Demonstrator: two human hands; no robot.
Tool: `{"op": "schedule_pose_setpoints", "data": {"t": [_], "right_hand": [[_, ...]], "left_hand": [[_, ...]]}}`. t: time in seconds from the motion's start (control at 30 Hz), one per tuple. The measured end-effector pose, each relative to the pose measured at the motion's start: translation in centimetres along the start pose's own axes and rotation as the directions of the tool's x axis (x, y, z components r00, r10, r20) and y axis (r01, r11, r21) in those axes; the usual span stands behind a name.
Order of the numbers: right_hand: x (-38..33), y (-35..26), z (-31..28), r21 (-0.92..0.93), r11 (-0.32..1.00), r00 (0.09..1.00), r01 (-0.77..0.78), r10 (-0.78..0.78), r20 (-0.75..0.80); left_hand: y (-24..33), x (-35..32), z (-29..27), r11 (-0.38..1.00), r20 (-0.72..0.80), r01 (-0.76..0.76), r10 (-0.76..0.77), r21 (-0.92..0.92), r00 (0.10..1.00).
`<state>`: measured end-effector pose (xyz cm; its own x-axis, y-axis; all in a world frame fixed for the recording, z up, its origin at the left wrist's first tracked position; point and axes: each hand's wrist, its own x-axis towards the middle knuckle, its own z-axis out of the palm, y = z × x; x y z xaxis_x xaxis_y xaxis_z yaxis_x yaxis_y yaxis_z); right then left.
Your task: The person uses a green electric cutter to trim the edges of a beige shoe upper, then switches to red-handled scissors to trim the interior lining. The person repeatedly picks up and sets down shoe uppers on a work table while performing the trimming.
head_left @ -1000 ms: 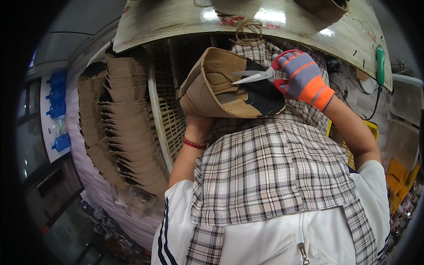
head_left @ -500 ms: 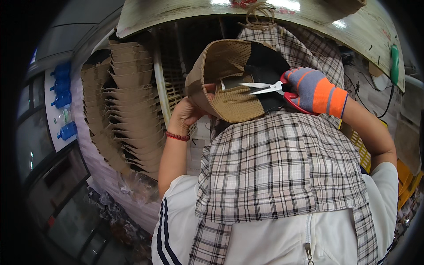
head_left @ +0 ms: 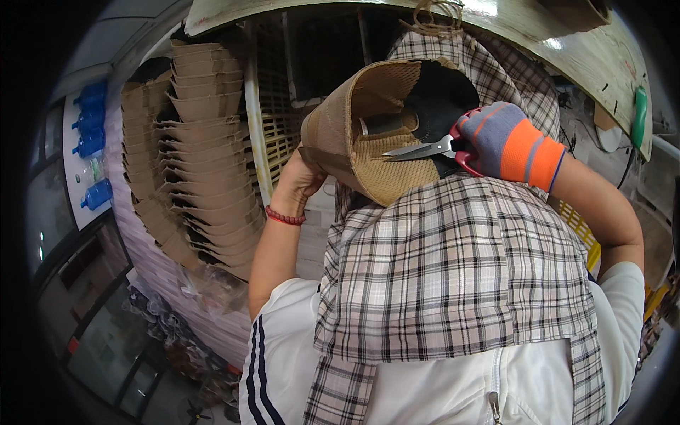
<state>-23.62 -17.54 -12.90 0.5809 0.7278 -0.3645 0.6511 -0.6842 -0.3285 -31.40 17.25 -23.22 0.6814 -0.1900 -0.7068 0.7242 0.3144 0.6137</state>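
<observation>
A curved, open-ended tan and black fabric piece (head_left: 329, 138), shaped like a cap body, is held above my lap with its textured inner side toward me. My bare left hand (head_left: 303, 173) grips its outer left side; the fingertips are hidden behind the fabric. In a grey and orange work glove, my right hand (head_left: 496, 142) is closed around red-handled scissors (head_left: 432, 149). Their blades point left into the hollow of the piece, close over the tan lining, and lie only slightly apart. I cannot tell whether they touch the fabric or a thread.
Stacks of similar tan pieces (head_left: 205, 149) stand at the left beside a slatted yellowish crate (head_left: 273, 120). A worn table (head_left: 531, 32) curves across the far side, with a green-handled tool (head_left: 639, 117) at its right. A plaid apron (head_left: 425, 276) covers my front and lap.
The fabric piece has turned and tilted, showing more of its outer left side. My left fingers have left its inside and are now behind it. The scissor blades have come closer together.
</observation>
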Motion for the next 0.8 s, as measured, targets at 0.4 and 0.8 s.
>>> {"op": "schedule_pose_setpoints", "data": {"t": [0.4,0.8], "right_hand": [[-0.7,0.7,0.0,0.053,0.997,0.985,-0.05,0.058,-0.161],[-1.4,0.5,0.5,0.043,0.998,0.999,-0.047,0.048,-0.008]], "left_hand": [[1.3,-0.7,2.0,0.998,0.086,0.046,-0.049,0.04,0.995],[0.5,-0.5,2.1,1.0,0.035,0.013,-0.012,-0.023,0.999]]}}
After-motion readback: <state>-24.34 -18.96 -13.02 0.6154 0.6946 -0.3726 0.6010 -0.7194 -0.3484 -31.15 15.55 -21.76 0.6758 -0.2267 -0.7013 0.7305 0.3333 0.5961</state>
